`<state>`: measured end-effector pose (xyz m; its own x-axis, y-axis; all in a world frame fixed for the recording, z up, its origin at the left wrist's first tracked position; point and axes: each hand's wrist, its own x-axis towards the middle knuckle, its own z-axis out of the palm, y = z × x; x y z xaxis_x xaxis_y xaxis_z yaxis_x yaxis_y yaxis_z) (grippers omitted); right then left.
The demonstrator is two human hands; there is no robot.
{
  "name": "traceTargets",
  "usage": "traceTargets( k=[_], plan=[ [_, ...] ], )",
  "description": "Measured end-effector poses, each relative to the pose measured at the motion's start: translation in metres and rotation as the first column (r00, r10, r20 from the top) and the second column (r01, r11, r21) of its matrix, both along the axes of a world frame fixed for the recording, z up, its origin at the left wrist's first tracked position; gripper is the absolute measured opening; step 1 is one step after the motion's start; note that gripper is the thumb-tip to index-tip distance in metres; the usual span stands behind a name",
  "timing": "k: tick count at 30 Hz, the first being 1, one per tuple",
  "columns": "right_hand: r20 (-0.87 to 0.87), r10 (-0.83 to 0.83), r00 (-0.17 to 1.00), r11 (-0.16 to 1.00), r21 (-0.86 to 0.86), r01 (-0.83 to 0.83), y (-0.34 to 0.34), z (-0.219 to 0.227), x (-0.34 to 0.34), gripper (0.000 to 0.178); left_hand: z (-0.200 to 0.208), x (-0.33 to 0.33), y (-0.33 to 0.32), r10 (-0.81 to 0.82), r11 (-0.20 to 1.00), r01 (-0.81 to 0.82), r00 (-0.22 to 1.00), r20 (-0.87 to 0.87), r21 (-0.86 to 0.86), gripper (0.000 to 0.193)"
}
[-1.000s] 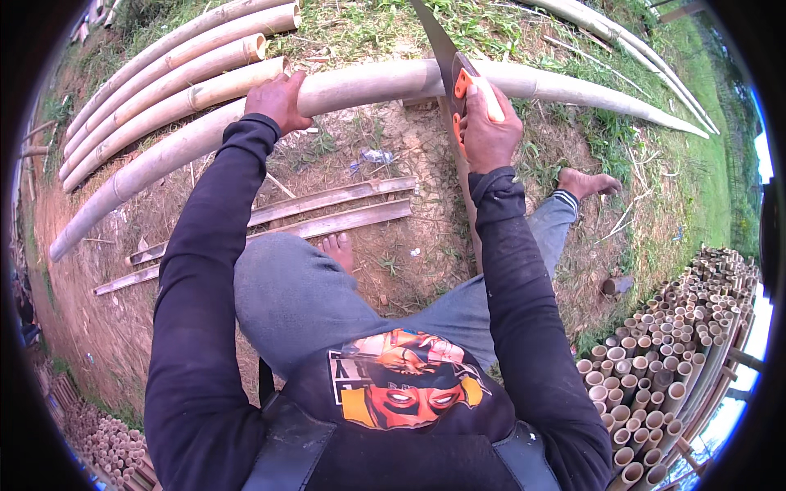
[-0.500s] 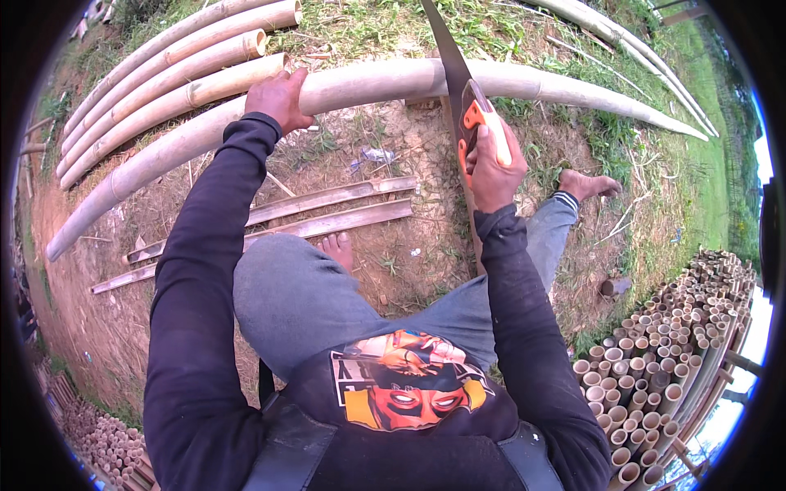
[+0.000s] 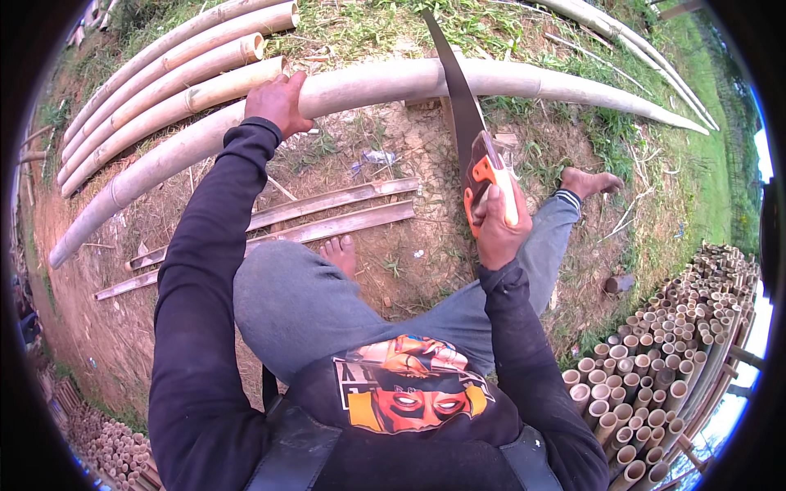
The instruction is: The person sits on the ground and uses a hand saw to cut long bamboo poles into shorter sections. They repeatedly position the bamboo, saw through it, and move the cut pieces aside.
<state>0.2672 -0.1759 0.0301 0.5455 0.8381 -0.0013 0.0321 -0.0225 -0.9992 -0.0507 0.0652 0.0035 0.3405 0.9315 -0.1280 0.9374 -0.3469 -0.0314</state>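
A pale bamboo pole [image 3: 368, 86] is held across the view, with its long curve passing beneath the left grip [image 3: 278, 104] and ahead of the right grip [image 3: 501, 225]. The left grip is curled over the pole, thumb on the near side; its underside is hidden. The right grip is wrapped firmly around the orange and white saw handle [image 3: 490, 173]. From there the dark saw blade [image 3: 460, 94] is pointed forward and slightly left, laid across the pole, with its tip beyond the far side. Whether any wood has been cut cannot be made out clearly at this angle.

Compared with half a second ago, the saw has been drawn back toward the body: the right grip is now lower, well apart from the pole, and more blade is shown on the near side. The left grip and the pole are kept almost where they were.

Beyond and to the left of the left grip, several cut bamboo poles [image 3: 205, 57] are laid side by side. Nearer the body than the left grip, two split bamboo strips [image 3: 344, 222] are seen on the ground [image 3: 393, 282]. Behind and right of the right grip, many bamboo lengths [image 3: 647, 360] are stacked with open ends showing.
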Motion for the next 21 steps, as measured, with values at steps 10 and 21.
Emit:
traceTargets(
  k=[10, 21],
  plan=[
    [0.042, 0.039, 0.998, 0.999, 0.009, -0.040, -0.086, -0.022, 0.018, 0.044, -0.002, -0.004, 0.001, -0.035, 0.999, 0.035, 0.999, 0.008, 0.027, 0.085],
    [-0.073, 0.166, 0.983, 0.986, 0.022, -0.165, 0.128, 0.004, 0.026, 0.038, 0.012, 0.005, -0.001, 0.016, 0.999, -0.017, 0.999, -0.035, -0.047, 0.091]
  ],
)
